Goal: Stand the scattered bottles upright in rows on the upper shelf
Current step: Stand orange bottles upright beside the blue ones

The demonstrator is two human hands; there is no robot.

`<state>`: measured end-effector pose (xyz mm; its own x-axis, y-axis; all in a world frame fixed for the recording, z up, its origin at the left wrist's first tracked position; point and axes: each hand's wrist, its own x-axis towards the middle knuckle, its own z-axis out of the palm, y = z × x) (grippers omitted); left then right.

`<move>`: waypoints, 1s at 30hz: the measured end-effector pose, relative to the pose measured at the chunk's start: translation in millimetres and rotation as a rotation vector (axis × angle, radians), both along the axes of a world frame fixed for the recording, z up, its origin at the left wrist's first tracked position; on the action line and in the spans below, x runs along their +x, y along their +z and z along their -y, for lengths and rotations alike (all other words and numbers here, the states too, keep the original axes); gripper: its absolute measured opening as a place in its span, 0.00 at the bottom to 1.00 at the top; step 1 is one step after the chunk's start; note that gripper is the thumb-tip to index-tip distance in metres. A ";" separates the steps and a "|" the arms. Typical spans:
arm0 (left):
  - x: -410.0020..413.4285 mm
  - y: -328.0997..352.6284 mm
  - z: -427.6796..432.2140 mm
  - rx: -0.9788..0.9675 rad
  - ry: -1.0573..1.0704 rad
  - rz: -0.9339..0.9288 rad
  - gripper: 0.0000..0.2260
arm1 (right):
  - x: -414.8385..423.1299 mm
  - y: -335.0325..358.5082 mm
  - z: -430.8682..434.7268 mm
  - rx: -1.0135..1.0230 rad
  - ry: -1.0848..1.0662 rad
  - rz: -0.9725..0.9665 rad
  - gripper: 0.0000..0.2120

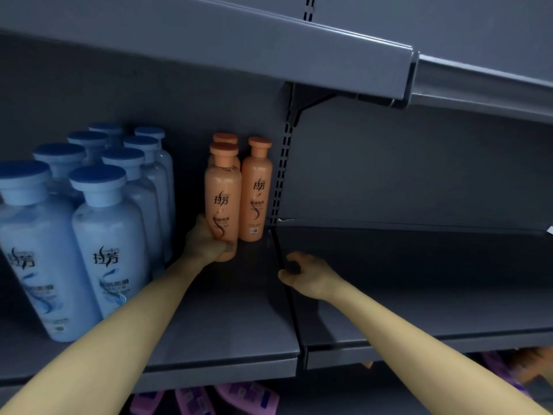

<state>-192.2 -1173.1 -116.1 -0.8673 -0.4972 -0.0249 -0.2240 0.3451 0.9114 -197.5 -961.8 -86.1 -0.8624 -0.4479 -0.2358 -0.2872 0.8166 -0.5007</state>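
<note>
We hold an orange bottle [223,190] upright on the upper shelf [239,310].
Left grip [206,242] curls round its lower body; blue bottles [107,223] stand at 9 o'clock. Right grip [308,277], at 4 o'clock, lies loosely curled, apparently empty.

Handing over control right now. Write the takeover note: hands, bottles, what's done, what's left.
Left hand grips the front orange bottle low on its body, upright over the upper shelf.
Right hand holds nothing, fingers loosely curled, at the shelf seam.
Done: blue bottles stand in rows at left; rear orange bottle and right orange bottle stand upright.
Left: release this one; purple bottles lie scattered below.
</note>
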 end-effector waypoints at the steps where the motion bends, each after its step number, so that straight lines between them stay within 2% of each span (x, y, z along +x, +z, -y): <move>1: -0.3 0.2 0.1 0.004 -0.002 0.001 0.34 | -0.3 0.1 0.0 0.002 0.000 -0.003 0.28; 10: 6.5 -2.8 -3.1 -0.021 -0.003 0.015 0.34 | 2.7 0.7 -1.0 0.020 0.010 -0.016 0.27; 17: 35.1 -15.3 -10.6 -0.361 -0.051 0.169 0.28 | 15.1 2.1 -3.0 0.077 0.053 -0.062 0.29; 23: 73.4 -13.4 -23.7 -0.620 -0.100 0.260 0.29 | 38.6 -2.9 -10.8 0.140 0.091 -0.119 0.30; 30: 132.4 -11.7 -54.1 -0.804 -0.112 0.287 0.28 | 80.0 -7.3 -19.8 0.179 0.147 -0.156 0.28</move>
<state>-59.8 -1118.9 -127.8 -0.9263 -0.3698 0.0722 -0.3346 0.8955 0.2936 -117.5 -942.0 -93.4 -0.8235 -0.5337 -0.1922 -0.4710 0.8322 -0.2927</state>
